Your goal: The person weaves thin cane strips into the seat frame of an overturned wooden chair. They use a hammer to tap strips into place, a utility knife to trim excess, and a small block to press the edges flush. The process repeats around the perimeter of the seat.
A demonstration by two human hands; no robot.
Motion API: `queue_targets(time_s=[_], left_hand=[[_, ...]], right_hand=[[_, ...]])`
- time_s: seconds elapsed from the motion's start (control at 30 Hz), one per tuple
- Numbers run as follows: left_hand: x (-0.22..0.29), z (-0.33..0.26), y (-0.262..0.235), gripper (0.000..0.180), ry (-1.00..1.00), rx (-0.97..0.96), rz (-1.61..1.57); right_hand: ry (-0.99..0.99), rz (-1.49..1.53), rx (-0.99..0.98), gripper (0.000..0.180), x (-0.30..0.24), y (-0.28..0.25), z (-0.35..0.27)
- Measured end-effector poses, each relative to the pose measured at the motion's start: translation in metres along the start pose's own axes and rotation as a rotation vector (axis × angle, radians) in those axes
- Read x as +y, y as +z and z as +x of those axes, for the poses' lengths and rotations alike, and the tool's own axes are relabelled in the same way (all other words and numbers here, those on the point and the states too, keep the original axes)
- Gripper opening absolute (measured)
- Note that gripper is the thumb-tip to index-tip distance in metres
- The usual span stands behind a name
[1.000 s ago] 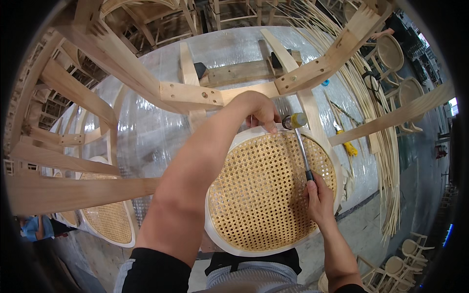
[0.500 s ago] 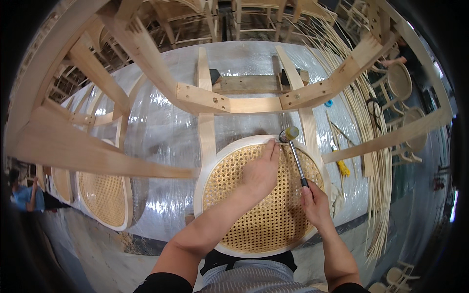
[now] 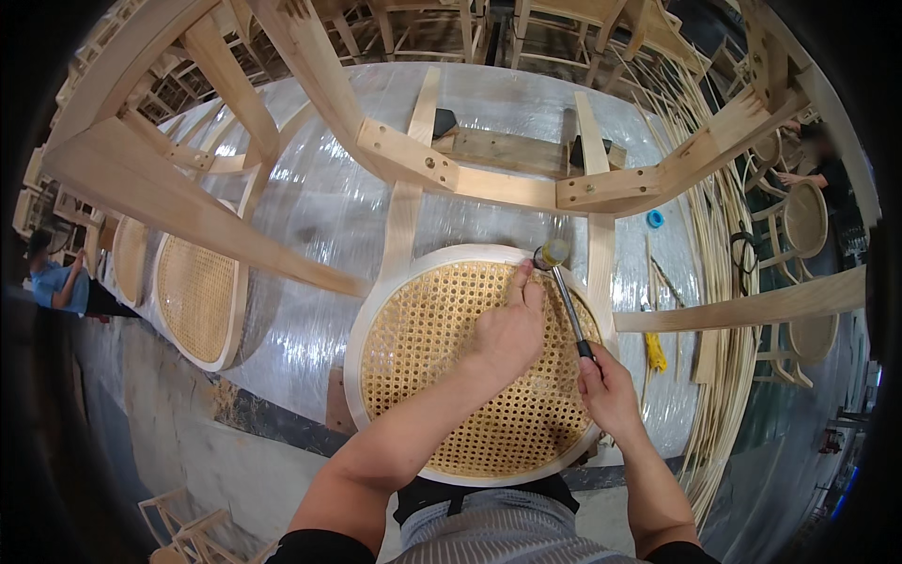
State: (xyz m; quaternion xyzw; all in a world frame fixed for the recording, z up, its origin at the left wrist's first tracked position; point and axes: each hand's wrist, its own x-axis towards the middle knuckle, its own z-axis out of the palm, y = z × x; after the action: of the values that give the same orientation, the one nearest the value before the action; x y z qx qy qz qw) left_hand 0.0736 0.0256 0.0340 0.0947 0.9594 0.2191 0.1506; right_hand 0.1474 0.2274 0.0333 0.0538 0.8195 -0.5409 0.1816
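Observation:
A round seat frame point(image 3: 359, 324) with woven cane webbing point(image 3: 432, 329) lies in front of me, part of an upturned wooden chair. My right hand point(image 3: 609, 390) grips the black handle end of a mallet point(image 3: 570, 308). Its shaft is metal, and the head, with a yellowish face, is over the far rim. My left hand point(image 3: 509, 331) rests over the webbing, two fingers reaching to the far inner edge beside the mallet head. Those fingertips seem pinched at the edge; what they hold, if anything, is too small to make out.
Chair legs and curved rails point(image 3: 507, 188) arch above the seat. Plastic film point(image 3: 310, 207) covers the worktable. Another cane seat point(image 3: 197, 296) stands left. To the right lie long thin strips point(image 3: 728, 329), a yellow-handled tool point(image 3: 655, 352) and a blue ring point(image 3: 655, 218). Other people are at both sides.
The view has shifted and turned slightly. The mallet head stays near the far rim, by my left fingertips. The left hand's fingers look a little more bent and apart.

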Motion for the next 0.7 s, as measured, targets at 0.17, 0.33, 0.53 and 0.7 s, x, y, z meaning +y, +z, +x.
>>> queue_targets(time_s=[0.17,0.33,0.53,0.7], left_hand=[[-0.001,0.001,0.002,0.033,-0.026,0.01,0.0],[0.006,0.004,-0.004,0.038,-0.049,-0.051,0.002],[-0.006,0.006,-0.003,0.045,-0.027,-0.033,0.056],[0.008,0.004,-0.012,0.052,-0.054,-0.096,0.051]], right_hand=[[0.013,0.02,-0.03,0.032,-0.001,-0.002,0.002],[-0.02,0.03,0.013,0.029,-0.001,-0.01,-0.003],[-0.368,-0.256,0.242,0.03,0.046,-0.065,-0.094],[-0.097,-0.239,0.463,0.029,0.118,-0.092,-0.18]])
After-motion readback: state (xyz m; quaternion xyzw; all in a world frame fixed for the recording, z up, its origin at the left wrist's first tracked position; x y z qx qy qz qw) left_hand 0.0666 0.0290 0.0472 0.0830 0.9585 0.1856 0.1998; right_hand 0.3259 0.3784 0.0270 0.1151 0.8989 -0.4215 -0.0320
